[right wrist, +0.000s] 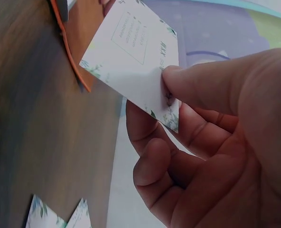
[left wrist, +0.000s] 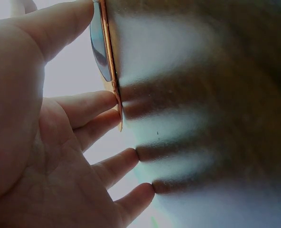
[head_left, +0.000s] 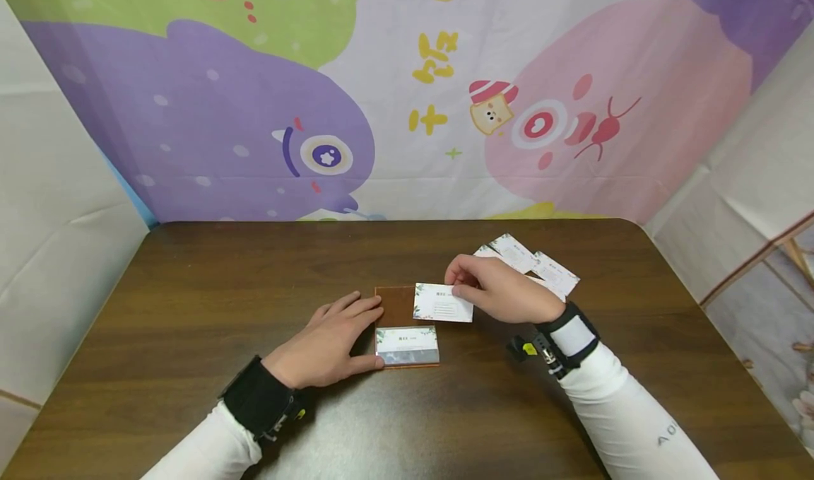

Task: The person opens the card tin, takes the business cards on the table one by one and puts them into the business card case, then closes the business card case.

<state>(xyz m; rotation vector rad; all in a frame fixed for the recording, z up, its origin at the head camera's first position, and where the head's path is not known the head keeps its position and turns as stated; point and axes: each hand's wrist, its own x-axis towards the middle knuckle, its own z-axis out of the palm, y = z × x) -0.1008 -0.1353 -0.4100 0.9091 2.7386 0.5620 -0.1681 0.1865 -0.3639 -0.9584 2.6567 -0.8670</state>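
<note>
A brown card holder (head_left: pixel 396 306) lies spread on the table, with a printed card (head_left: pixel 407 338) tucked in its near pocket. My left hand (head_left: pixel 333 338) rests at its left edge, fingers spread and fairly straight; in the left wrist view the thumb and two fingertips touch the holder's edge (left wrist: pixel 113 61). Between thumb and fingers my right hand (head_left: pixel 499 289) pinches a white business card (head_left: pixel 441 303) with green leaf corners. That card (right wrist: pixel 135 52) is tilted in the right wrist view and overlaps the holder's far right part in the head view.
Several more white cards (head_left: pixel 514 254) lie loosely spread behind the right hand, partly hidden by it. The dark wooden table (head_left: pixel 242 275) ends at a cartoon-printed cloth (head_left: pixel 407 183) at the back. White cloth panels (head_left: pixel 63 204) stand at the sides.
</note>
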